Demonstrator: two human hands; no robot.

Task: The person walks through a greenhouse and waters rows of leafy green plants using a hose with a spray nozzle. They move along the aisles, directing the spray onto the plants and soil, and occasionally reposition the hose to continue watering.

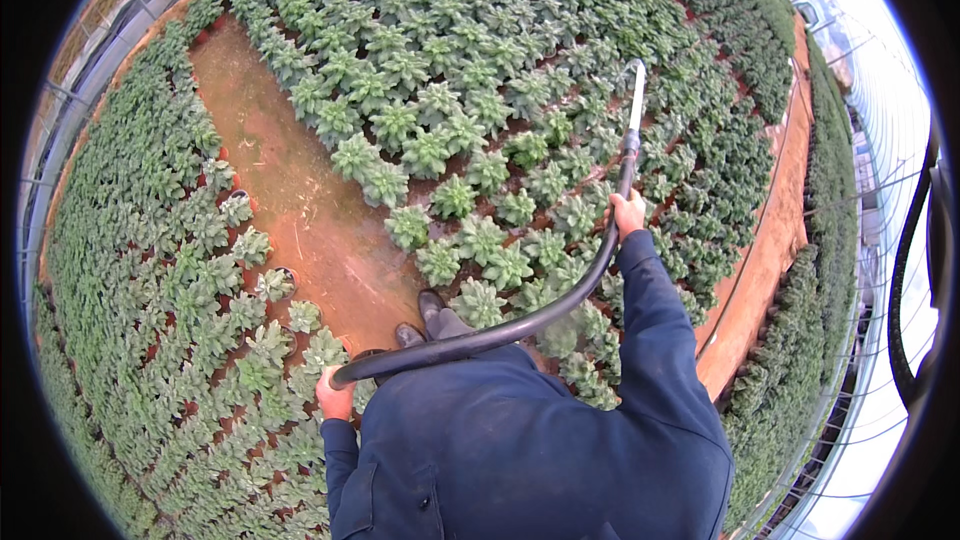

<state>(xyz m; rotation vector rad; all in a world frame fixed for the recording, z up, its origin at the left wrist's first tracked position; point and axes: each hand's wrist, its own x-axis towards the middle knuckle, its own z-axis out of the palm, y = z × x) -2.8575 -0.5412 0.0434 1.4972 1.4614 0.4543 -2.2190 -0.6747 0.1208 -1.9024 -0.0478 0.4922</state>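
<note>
A thick black hose (517,326) curves across the front of my body. My left hand (335,394) grips it near the lower left. Farther along, my right hand (628,211) is closed around the hose just below its end fitting. A pale, straight pipe or stream (637,97) extends from that fitting; which of the two cannot be told along its whole length. Clear water (634,64) appears at its far end, above the leafy potted plants (525,150). These plants have grey-green leaves and stand in close rows.
A bare earth path (300,187) runs from my boots (430,307) towards the upper left. More potted plants (150,240) line its left side. On the right lies another dirt path (765,240), with denser plants beyond. Curved greenhouse framing (885,187) surrounds the beds.
</note>
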